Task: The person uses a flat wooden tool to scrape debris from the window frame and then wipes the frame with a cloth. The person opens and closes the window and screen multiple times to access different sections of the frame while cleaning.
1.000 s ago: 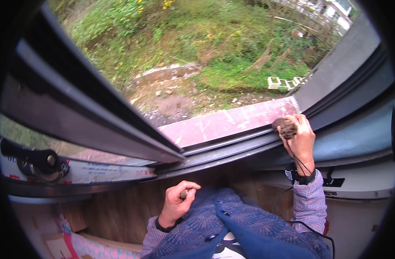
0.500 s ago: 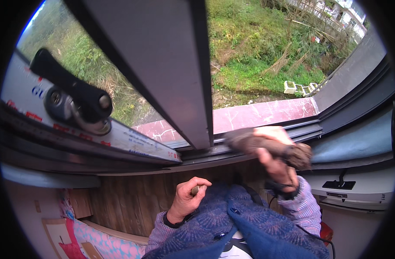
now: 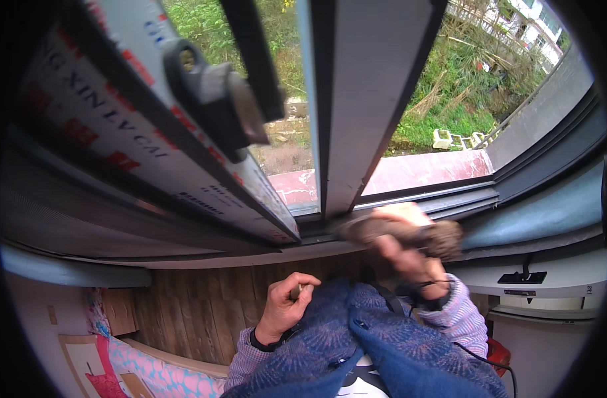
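Note:
My right hand [image 3: 406, 239] is closed around a bundled brown cloth [image 3: 442, 240] at the window's lower track. Motion blurs the hand, and the cloth's left end reaches the foot of the grey window sash [image 3: 376, 86]. Whether it touches the sash, I cannot tell. My left hand [image 3: 285, 304] is held in front of my coat, fingers curled round a small tan object [image 3: 299, 290]. Only its rounded end shows, so its kind is unclear. A black window handle [image 3: 214, 93] sits on the film-covered frame to the left.
Light-blue padding [image 3: 542, 209] lines the sill at right, above a white appliance [image 3: 548, 282]. A reddish ledge [image 3: 429, 171] lies outside, with plants beyond. Below are wooden floorboards [image 3: 197, 302] and a pink-and-blue patterned cloth [image 3: 164, 365]. A dark cord [image 3: 482, 358] hangs by my right sleeve.
The sash and the frame with the handle have shifted right, narrowing the right-hand gap. My right hand has moved slightly left with the cloth. My left hand has barely moved.

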`<state>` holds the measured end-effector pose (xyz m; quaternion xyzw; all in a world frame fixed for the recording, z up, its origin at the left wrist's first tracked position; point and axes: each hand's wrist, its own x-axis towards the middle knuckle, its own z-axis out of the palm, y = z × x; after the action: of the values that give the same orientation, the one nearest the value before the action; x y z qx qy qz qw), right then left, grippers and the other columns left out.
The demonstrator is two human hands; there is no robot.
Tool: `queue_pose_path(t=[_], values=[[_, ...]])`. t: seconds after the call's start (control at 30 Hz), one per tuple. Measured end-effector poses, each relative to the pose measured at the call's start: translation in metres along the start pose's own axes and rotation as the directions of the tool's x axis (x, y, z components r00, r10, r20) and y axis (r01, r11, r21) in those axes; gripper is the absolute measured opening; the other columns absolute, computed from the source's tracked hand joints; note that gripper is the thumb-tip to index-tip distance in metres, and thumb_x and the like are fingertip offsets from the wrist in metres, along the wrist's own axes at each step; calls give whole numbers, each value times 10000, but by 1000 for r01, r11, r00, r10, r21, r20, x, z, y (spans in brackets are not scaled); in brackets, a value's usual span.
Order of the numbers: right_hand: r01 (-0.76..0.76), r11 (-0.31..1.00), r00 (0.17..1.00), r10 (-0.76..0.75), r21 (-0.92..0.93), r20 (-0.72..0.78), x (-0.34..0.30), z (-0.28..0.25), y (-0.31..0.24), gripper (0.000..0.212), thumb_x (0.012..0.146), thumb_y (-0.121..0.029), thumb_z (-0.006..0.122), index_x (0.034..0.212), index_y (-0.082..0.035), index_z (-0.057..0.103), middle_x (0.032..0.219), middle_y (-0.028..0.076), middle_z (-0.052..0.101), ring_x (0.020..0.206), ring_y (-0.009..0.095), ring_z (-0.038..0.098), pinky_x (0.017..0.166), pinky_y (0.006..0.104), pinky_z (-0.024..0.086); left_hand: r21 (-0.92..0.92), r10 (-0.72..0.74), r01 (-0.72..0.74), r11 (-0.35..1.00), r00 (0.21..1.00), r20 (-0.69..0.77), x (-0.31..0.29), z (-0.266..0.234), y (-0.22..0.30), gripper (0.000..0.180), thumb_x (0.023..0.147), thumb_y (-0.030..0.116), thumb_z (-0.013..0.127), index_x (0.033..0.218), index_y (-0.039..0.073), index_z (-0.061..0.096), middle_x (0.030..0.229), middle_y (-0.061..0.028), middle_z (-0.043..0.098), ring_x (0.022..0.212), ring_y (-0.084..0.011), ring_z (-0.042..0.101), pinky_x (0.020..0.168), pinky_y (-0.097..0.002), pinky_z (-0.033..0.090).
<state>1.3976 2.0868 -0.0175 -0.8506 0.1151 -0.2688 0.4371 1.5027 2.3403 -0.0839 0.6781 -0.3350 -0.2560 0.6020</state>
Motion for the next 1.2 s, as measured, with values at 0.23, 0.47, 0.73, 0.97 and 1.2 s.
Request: queue_pose_path(t=[0.23, 0.47, 0.73, 0.97, 1.2], values=[[-114, 944, 984, 66, -310, -163, -16, -52, 3, 271, 792, -169, 782, 1037, -74, 715, 924, 101, 656, 832, 276, 661, 752, 378, 554, -114, -148, 123, 986, 960, -238, -27, -11, -8, 84, 964, 10, 628, 1009, 24, 698, 666, 46, 501, 592, -31, 434, 541, -222, 337], [239, 971, 963, -234, -16, 130, 11, 49, -6, 336, 808, -129, 834, 1093, -64, 670, 951, 64, 668, 868, 228, 647, 795, 344, 528, -25, -127, 125, 992, 960, -248, -32, 19, 7, 73, 968, 28, 626, 1003, 17, 688, 663, 37, 510, 610, -36, 453, 554, -222, 357], [142, 857, 978, -198, -495, -63, -13, -83, 23, 217, 905, -232, 730, 1060, -80, 724, 975, 107, 674, 864, 297, 640, 771, 398, 524, 10, -134, 146, 989, 930, -343, -52, 61, 13, 67, 971, 33, 621, 988, 17, 684, 659, 45, 496, 603, -31, 439, 548, -222, 352], [225, 972, 974, -223, -63, 42, -5, 6, 23, 442, 685, -16, 730, 1116, -86, 668, 1006, 119, 670, 905, 328, 674, 762, 424, 579, 40, -172, 198, 979, 923, -345, -65, 97, 25, 65, 969, 39, 631, 992, 18, 688, 659, 56, 512, 590, -24, 433, 535, -218, 347], [322, 945, 944, -325, -48, -56, -19, -26, 30, 373, 736, -120, 781, 1094, -131, 676, 986, 120, 661, 908, 330, 663, 784, 409, 577, -39, -167, 164, 986, 918, -360, -66, 72, 23, 79, 979, 41, 604, 990, 31, 681, 642, 58, 517, 560, -17, 469, 515, -194, 350]])
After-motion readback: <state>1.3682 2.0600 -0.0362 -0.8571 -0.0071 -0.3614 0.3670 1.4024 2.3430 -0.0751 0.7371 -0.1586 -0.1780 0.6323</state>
